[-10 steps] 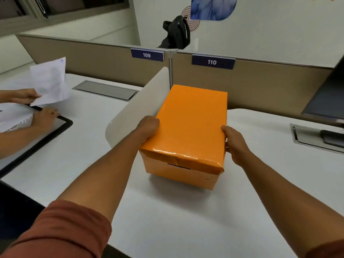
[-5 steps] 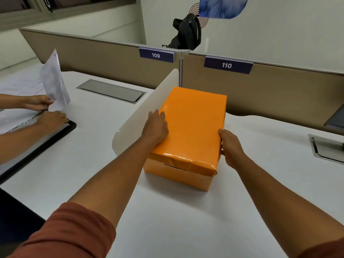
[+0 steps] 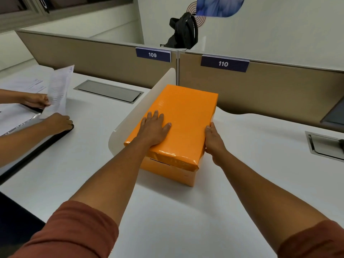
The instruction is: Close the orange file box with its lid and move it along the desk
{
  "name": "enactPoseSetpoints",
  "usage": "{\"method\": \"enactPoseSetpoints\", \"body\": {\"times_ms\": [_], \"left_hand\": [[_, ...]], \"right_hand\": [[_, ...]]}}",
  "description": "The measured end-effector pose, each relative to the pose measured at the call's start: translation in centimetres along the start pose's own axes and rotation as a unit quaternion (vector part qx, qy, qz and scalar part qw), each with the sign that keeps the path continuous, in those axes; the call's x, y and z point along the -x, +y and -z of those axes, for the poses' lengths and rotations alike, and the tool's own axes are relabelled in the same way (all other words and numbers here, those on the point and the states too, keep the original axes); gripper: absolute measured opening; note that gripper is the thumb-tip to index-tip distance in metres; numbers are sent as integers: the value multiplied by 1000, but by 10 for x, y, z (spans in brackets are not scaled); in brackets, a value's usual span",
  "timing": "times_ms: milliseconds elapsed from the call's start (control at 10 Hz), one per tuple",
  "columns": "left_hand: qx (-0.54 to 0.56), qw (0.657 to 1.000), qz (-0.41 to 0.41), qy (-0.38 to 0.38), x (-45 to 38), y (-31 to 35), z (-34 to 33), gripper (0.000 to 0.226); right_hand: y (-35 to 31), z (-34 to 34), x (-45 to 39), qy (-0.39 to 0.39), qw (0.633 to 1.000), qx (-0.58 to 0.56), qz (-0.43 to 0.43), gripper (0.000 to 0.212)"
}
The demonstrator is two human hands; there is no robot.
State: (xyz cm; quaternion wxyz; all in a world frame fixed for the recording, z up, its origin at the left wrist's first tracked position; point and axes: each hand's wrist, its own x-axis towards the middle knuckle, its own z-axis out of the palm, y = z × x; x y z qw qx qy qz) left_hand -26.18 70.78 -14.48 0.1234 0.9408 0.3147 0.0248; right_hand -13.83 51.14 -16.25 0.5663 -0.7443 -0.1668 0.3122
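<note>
The orange file box (image 3: 172, 172) stands on the white desk (image 3: 167, 211) beside a low white divider. Its glossy orange lid (image 3: 186, 116) sits on top and covers it. My left hand (image 3: 154, 128) lies flat on the near left part of the lid, palm down, fingers spread. My right hand (image 3: 214, 142) presses against the lid's right side edge, thumb up along the rim.
A curved white divider (image 3: 141, 110) rises just left of the box. Beige partitions (image 3: 260, 90) labelled 109 and 110 close the back. Another person's hands (image 3: 55, 121) handle papers over a black tray at left. Cable hatches (image 3: 109, 91) sit in the desk.
My left hand has slid from the lid's left edge up onto its top and spread flat. The box sits a little farther from me, closer to the divider. The right hand keeps its hold.
</note>
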Motion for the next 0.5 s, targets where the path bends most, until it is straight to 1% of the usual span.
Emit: {"method": "enactPoseSetpoints", "body": {"times_ms": [100, 200, 300, 400, 500], "left_hand": [[-15, 1000, 8, 0, 4, 3, 0, 70], [-27, 999, 24, 9, 8, 10, 1, 70], [-6, 999, 38, 25, 16, 21, 3, 70], [23, 998, 20, 46, 27, 39, 3, 71], [27, 998, -6, 54, 32, 62, 5, 69]], "right_hand": [[-3, 9, 3, -12, 1000, 17, 1, 65], [2, 28, 0, 5, 999, 51, -6, 70], [4, 50, 7, 46, 990, 127, 28, 67], [3, 78, 16, 65, 968, 228, 89, 67], [-1, 102, 29, 104, 931, 322, 138, 70]]}}
